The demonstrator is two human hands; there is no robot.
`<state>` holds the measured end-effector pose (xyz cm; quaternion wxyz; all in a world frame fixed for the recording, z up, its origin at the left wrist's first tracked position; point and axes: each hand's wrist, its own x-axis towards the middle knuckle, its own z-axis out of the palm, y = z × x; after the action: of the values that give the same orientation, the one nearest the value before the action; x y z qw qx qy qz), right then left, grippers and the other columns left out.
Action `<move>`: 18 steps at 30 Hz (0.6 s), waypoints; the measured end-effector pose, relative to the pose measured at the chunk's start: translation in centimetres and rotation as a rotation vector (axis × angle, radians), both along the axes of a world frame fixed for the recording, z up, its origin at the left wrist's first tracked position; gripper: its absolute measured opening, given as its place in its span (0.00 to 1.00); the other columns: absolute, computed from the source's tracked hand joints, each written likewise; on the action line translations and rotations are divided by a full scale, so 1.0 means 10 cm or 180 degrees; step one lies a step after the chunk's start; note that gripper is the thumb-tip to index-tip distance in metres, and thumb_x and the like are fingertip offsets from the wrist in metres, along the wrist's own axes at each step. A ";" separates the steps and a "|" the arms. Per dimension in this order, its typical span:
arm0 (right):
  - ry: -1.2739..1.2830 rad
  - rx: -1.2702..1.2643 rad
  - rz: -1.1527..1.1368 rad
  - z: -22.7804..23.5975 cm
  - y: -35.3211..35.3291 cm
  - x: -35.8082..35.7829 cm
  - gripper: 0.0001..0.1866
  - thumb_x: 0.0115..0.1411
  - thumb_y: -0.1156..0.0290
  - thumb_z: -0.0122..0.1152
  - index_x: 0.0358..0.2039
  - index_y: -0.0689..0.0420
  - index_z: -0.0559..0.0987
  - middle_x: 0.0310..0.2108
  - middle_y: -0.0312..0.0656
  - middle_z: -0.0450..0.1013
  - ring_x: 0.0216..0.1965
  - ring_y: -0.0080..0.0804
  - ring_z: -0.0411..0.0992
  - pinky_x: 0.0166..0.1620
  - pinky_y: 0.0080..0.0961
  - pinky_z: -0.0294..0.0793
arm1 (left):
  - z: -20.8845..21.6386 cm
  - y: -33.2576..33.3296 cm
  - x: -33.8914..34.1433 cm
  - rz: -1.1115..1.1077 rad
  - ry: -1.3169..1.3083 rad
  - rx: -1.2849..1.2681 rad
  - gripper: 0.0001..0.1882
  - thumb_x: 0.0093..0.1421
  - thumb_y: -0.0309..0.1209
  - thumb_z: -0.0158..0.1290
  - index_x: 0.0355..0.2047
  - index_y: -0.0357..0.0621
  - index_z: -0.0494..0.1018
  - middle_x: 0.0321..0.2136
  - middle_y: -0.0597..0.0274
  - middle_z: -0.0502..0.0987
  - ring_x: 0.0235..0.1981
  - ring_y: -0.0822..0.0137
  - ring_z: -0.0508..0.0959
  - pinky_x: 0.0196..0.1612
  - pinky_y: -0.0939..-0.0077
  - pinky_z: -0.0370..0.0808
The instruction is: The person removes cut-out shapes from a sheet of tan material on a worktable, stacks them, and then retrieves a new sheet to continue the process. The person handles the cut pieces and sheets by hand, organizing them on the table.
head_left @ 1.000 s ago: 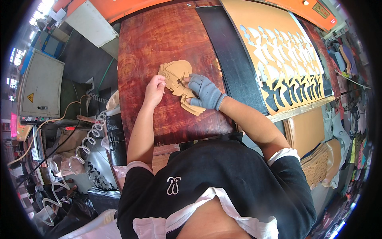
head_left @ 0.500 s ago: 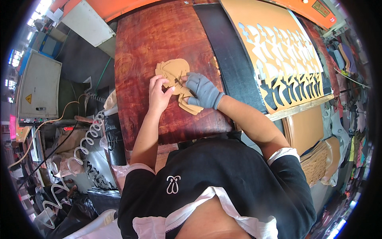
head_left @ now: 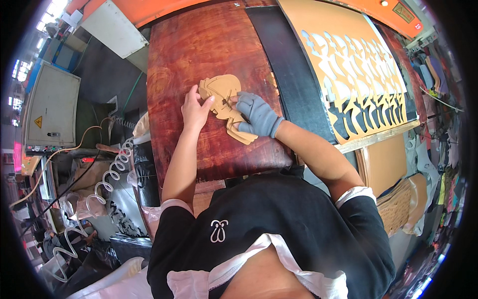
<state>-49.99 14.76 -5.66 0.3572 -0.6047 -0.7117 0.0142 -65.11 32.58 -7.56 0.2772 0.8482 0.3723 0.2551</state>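
Observation:
A loose stack of tan cut-out sheet pieces, rounded at the far end and narrow at the near end, lies on a reddish-brown wooden board. Its layers are fanned and not lined up. My bare left hand rests against the stack's left edge, index finger and thumb apart, with the thumb tip at the pieces. My right hand, in a grey glove, is closed around the stack's right side, its fingers bent over the narrow part. The palm side of the glove is hidden.
Right of the board runs a black strip, then a tan sheet with rows of cut-out openings. An orange machine borders the far side. A grey electrical box and a coiled white hose are at the left.
My left hand has shifted slightly left, its fingers straightening off the top of the stack to its edge. My right hand keeps its hold. The whole view has shifted a little.

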 end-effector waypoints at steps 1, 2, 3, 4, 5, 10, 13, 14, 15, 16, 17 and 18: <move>0.0020 0.0026 0.0022 0.00 0.00 0.00 0.27 0.44 0.58 0.67 0.41 0.61 0.72 0.49 0.49 0.66 0.52 0.53 0.63 0.56 0.42 0.62 | 0.00 0.01 0.03 -0.0002 0.0040 -0.0049 0.28 0.52 0.41 0.58 0.50 0.41 0.65 0.38 0.56 0.71 0.33 0.61 0.74 0.39 0.67 0.71; 0.0039 0.0052 0.0040 -0.01 0.01 0.00 0.27 0.44 0.58 0.66 0.41 0.61 0.72 0.49 0.49 0.66 0.52 0.53 0.63 0.56 0.42 0.62 | 0.00 0.03 0.06 -0.0009 0.0080 -0.0097 0.28 0.52 0.41 0.58 0.50 0.42 0.66 0.38 0.56 0.71 0.33 0.60 0.75 0.39 0.66 0.71; 0.0059 0.0079 0.0056 -0.01 0.02 0.01 0.27 0.44 0.58 0.66 0.41 0.61 0.72 0.49 0.49 0.66 0.52 0.53 0.63 0.56 0.42 0.62 | 0.00 0.05 0.08 -0.0019 0.0120 -0.0145 0.27 0.52 0.41 0.58 0.49 0.42 0.67 0.38 0.57 0.72 0.34 0.60 0.75 0.39 0.66 0.70; 0.0005 0.0114 0.0048 -0.01 0.02 0.01 0.28 0.44 0.57 0.66 0.42 0.61 0.72 0.49 0.49 0.67 0.52 0.52 0.63 0.55 0.41 0.62 | 0.02 0.07 0.11 0.0133 0.0018 -0.0425 0.23 0.53 0.41 0.57 0.46 0.43 0.68 0.33 0.59 0.73 0.32 0.60 0.75 0.39 0.66 0.70; -0.0046 0.0150 0.0040 -0.02 0.02 0.01 0.29 0.44 0.55 0.65 0.42 0.61 0.72 0.48 0.49 0.67 0.51 0.51 0.64 0.54 0.40 0.63 | 0.03 0.08 0.11 0.0108 0.0022 -0.0410 0.22 0.53 0.41 0.56 0.45 0.43 0.69 0.32 0.58 0.74 0.31 0.60 0.75 0.39 0.66 0.71; -0.0152 0.0207 -0.0025 -0.05 0.02 0.01 0.30 0.44 0.54 0.65 0.42 0.61 0.72 0.47 0.48 0.67 0.50 0.49 0.64 0.53 0.39 0.63 | 0.05 0.15 0.14 -0.0144 0.0030 -0.0316 0.17 0.56 0.40 0.54 0.42 0.44 0.70 0.30 0.56 0.75 0.31 0.57 0.76 0.38 0.64 0.71; -0.0105 0.0214 -0.0037 -0.05 0.02 0.01 0.30 0.44 0.54 0.65 0.42 0.61 0.72 0.47 0.48 0.67 0.51 0.49 0.64 0.54 0.39 0.63 | 0.05 0.18 0.13 -0.0193 0.0244 -0.0297 0.15 0.57 0.40 0.52 0.41 0.46 0.70 0.33 0.55 0.75 0.34 0.56 0.76 0.39 0.62 0.71; -0.0083 0.0218 -0.0019 -0.05 0.03 0.00 0.30 0.44 0.54 0.65 0.42 0.61 0.72 0.47 0.48 0.68 0.51 0.49 0.64 0.54 0.39 0.63 | 0.06 0.19 0.14 -0.0214 0.0151 -0.0180 0.15 0.57 0.40 0.52 0.41 0.46 0.69 0.34 0.55 0.75 0.36 0.56 0.76 0.40 0.62 0.71; -0.0062 0.0219 0.0000 -0.05 0.03 0.01 0.30 0.44 0.54 0.65 0.42 0.61 0.72 0.47 0.48 0.68 0.51 0.49 0.64 0.54 0.39 0.62 | 0.07 0.19 0.13 -0.0236 0.0058 -0.0066 0.15 0.58 0.40 0.52 0.42 0.47 0.69 0.36 0.54 0.75 0.37 0.55 0.76 0.40 0.61 0.71; -0.0057 0.0222 -0.0004 -0.05 0.03 0.00 0.30 0.44 0.54 0.65 0.42 0.61 0.72 0.47 0.48 0.67 0.51 0.49 0.64 0.54 0.39 0.62 | 0.07 0.19 0.13 -0.0192 0.0047 -0.0033 0.16 0.58 0.41 0.52 0.43 0.47 0.69 0.37 0.54 0.74 0.38 0.54 0.75 0.41 0.61 0.71; -0.0056 0.0227 -0.0010 -0.04 0.03 0.00 0.30 0.44 0.54 0.65 0.42 0.61 0.72 0.47 0.47 0.67 0.51 0.49 0.64 0.54 0.39 0.62 | 0.08 0.18 0.13 -0.0247 -0.0049 -0.0029 0.17 0.57 0.41 0.52 0.44 0.47 0.68 0.38 0.53 0.74 0.39 0.54 0.75 0.41 0.61 0.71; -0.0057 0.0232 -0.0020 -0.04 0.03 0.01 0.30 0.44 0.54 0.65 0.42 0.61 0.72 0.47 0.47 0.67 0.51 0.49 0.64 0.54 0.39 0.62 | 0.09 0.16 0.12 -0.0241 -0.0064 -0.0105 0.18 0.57 0.41 0.52 0.44 0.47 0.68 0.40 0.53 0.73 0.40 0.53 0.74 0.41 0.61 0.71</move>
<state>-49.93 15.03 -6.07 0.3727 -0.5936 -0.7130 -0.0183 -63.92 34.14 -6.70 0.3043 0.8544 0.3412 0.2469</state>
